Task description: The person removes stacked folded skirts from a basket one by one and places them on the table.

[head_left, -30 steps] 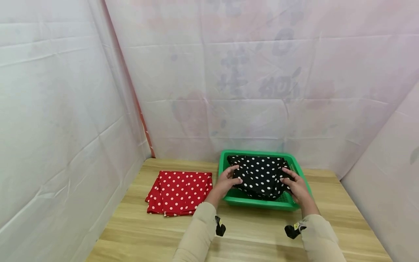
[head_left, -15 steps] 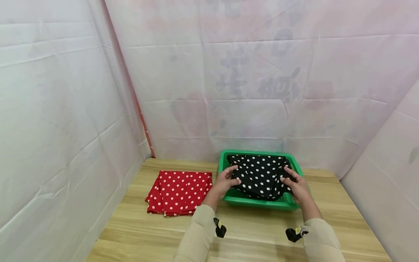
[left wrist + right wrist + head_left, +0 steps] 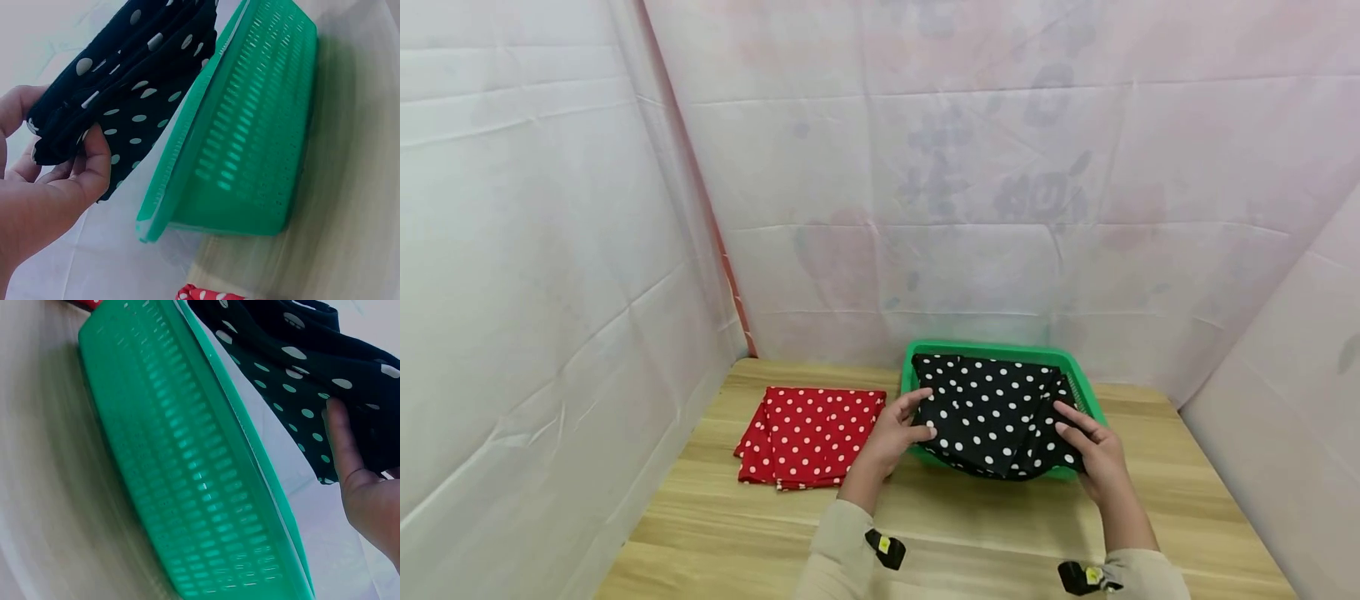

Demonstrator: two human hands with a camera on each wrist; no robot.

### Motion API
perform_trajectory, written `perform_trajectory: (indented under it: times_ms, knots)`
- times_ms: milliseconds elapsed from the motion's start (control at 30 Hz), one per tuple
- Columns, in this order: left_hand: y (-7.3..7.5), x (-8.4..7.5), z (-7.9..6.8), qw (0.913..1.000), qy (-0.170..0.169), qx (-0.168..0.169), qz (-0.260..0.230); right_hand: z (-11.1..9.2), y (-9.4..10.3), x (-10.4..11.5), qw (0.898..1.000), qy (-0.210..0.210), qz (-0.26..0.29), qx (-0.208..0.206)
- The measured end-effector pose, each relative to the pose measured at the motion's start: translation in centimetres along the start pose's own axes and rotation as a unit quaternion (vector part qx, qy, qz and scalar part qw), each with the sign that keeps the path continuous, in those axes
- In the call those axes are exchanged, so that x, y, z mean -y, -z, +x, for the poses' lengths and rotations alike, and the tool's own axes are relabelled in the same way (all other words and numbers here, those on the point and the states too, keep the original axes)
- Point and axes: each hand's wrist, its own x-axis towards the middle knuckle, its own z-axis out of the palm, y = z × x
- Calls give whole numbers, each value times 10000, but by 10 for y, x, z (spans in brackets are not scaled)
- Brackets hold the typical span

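A folded black cloth with white dots is held up by both hands over the green plastic basket. Its left edge is pinched by my left hand; in the left wrist view, thumb and fingers close on the cloth's layered folds. My right hand grips the opposite edge, with one finger lying along the fabric in the right wrist view, where the other fingers are mostly hidden. Both wrist views put the cloth above the basket's rim, and its lower edge sags between the hands.
A folded red cloth with white dots lies on the wooden table, left of the basket. White sheeting hangs behind the table and along both sides. The basket's side walls are slotted.
Both hands have brought the black cloth up and toward me, out of the basket and over its near rim. The hands are farther apart. The red cloth and the basket have stayed put.
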Motion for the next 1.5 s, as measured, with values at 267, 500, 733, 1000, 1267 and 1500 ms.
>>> perform_trajectory:
  times_ms: [267,500,733,1000,1267,1500]
  knots:
    - [11,-1,-27,9997,-214,-60,-88,-15,-14,-9,9983,215,312,435]
    - [17,-5,-49,9990,-290,-330,-95,-27,-28,-14,9978,-3,228,616]
    - [25,-7,-69,9976,-338,-584,-163,-35,-43,-19,9961,-26,359,806]
    - [30,-8,-91,9973,-273,-671,-94,-47,-51,-21,9983,-275,44,509]
    - [19,3,-120,9985,-109,-493,-229,-74,-41,-26,9986,-412,-141,307]
    - [12,21,-137,9983,89,-195,-548,-100,-22,-32,9956,-845,-412,-57]
